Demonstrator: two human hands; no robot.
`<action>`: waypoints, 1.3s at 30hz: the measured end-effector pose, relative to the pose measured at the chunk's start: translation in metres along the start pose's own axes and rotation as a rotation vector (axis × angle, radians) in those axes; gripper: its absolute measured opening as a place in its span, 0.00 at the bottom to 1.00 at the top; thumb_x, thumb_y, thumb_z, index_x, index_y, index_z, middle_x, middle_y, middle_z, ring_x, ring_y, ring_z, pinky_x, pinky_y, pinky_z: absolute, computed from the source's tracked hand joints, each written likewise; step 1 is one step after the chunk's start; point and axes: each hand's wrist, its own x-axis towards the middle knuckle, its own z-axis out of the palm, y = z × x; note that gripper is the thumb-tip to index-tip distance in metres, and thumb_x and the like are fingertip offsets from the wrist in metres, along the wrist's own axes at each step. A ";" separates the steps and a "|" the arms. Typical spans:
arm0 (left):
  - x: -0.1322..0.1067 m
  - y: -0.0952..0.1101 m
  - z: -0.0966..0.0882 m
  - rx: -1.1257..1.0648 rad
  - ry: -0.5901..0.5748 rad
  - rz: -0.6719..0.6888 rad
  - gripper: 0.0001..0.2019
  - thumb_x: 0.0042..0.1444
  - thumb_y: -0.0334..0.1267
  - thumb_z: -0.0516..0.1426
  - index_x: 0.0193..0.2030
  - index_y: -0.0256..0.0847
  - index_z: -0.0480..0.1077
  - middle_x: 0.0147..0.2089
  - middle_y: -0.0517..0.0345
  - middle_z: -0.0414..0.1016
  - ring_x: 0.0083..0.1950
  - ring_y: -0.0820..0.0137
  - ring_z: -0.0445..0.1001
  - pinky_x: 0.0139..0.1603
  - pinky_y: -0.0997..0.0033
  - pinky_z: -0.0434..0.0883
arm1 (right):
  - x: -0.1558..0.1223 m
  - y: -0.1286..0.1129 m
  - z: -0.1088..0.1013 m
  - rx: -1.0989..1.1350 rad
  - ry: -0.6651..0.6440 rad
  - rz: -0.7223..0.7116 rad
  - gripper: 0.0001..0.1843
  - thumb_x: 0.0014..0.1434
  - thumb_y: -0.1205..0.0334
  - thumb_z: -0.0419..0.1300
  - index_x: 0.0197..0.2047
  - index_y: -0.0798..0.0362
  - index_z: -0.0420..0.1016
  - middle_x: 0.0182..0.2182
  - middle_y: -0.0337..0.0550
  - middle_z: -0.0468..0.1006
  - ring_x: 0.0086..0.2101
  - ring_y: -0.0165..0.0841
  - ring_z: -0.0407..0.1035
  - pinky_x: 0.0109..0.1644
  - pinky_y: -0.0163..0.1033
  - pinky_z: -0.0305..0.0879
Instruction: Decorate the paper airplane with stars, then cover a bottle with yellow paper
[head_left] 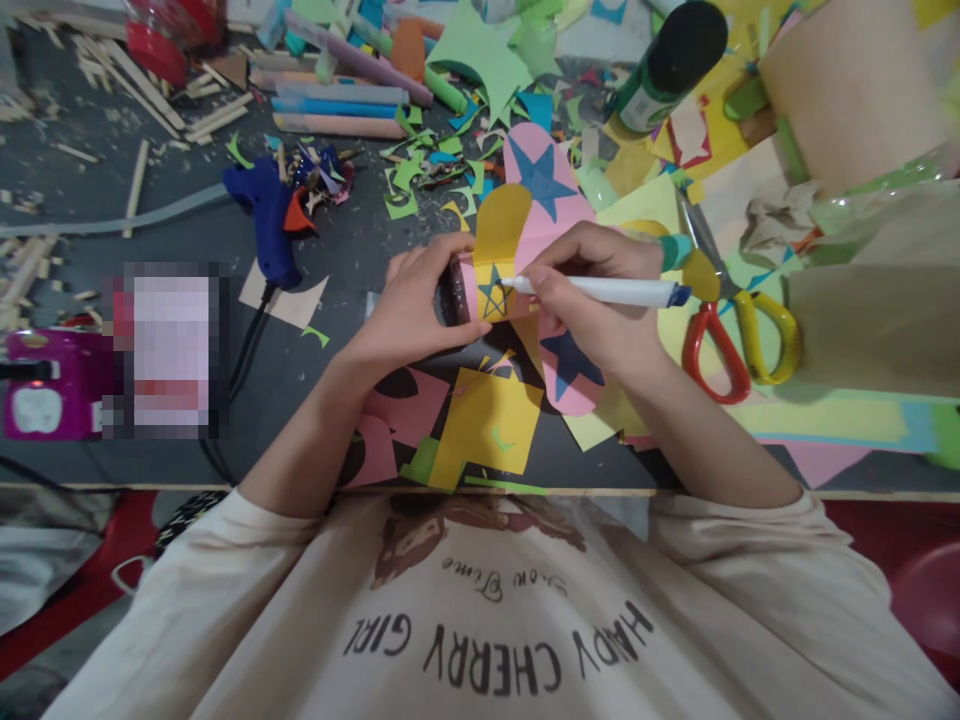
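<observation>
My left hand (409, 300) grips the end of a paper toy plane, thumb below and fingers above. Its pink paper wings (581, 200) stick out above and below, each bearing a dark blue star. A rounded yellow flap (502, 215) rises from the yellow panel around its body. On that panel is a star outline (495, 295) in dark ink, partly filled in. Pinched in my right hand (592, 265) is a white marker pen (626, 291) with a blue end, its tip at the star.
Scissors (712, 345) with red and yellow handles lie to the right. A blue glue gun (270, 220) rests at the left, its cord running toward me. Yellow paper (499, 415), several markers (341, 105), a dark-capped bottle (667, 75) and wood sticks (139, 185) surround the work.
</observation>
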 end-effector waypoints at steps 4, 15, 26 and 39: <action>0.000 0.000 0.001 0.011 0.001 -0.003 0.37 0.50 0.59 0.66 0.63 0.50 0.60 0.63 0.49 0.72 0.64 0.48 0.71 0.64 0.48 0.66 | 0.000 0.005 0.000 0.013 0.023 -0.034 0.14 0.60 0.53 0.67 0.25 0.47 0.71 0.21 0.34 0.74 0.17 0.27 0.62 0.21 0.38 0.62; 0.001 0.003 -0.002 0.021 0.017 -0.062 0.32 0.52 0.58 0.64 0.60 0.49 0.63 0.61 0.50 0.74 0.62 0.49 0.72 0.64 0.49 0.67 | 0.002 0.008 -0.005 -0.060 0.016 -0.157 0.14 0.62 0.44 0.64 0.32 0.44 0.74 0.28 0.38 0.79 0.22 0.29 0.69 0.26 0.38 0.70; 0.001 0.001 0.000 0.026 0.026 -0.077 0.34 0.54 0.62 0.61 0.63 0.48 0.62 0.63 0.47 0.73 0.65 0.48 0.71 0.65 0.49 0.66 | -0.004 0.009 -0.004 -0.282 -0.109 -0.229 0.10 0.66 0.53 0.61 0.34 0.47 0.75 0.27 0.37 0.80 0.26 0.31 0.74 0.29 0.38 0.70; 0.002 0.003 -0.001 0.045 0.025 -0.071 0.31 0.55 0.56 0.62 0.62 0.48 0.63 0.62 0.49 0.74 0.62 0.50 0.72 0.64 0.50 0.67 | -0.005 0.007 -0.003 -0.351 -0.154 -0.236 0.10 0.65 0.56 0.61 0.32 0.47 0.75 0.28 0.39 0.82 0.26 0.32 0.74 0.30 0.39 0.70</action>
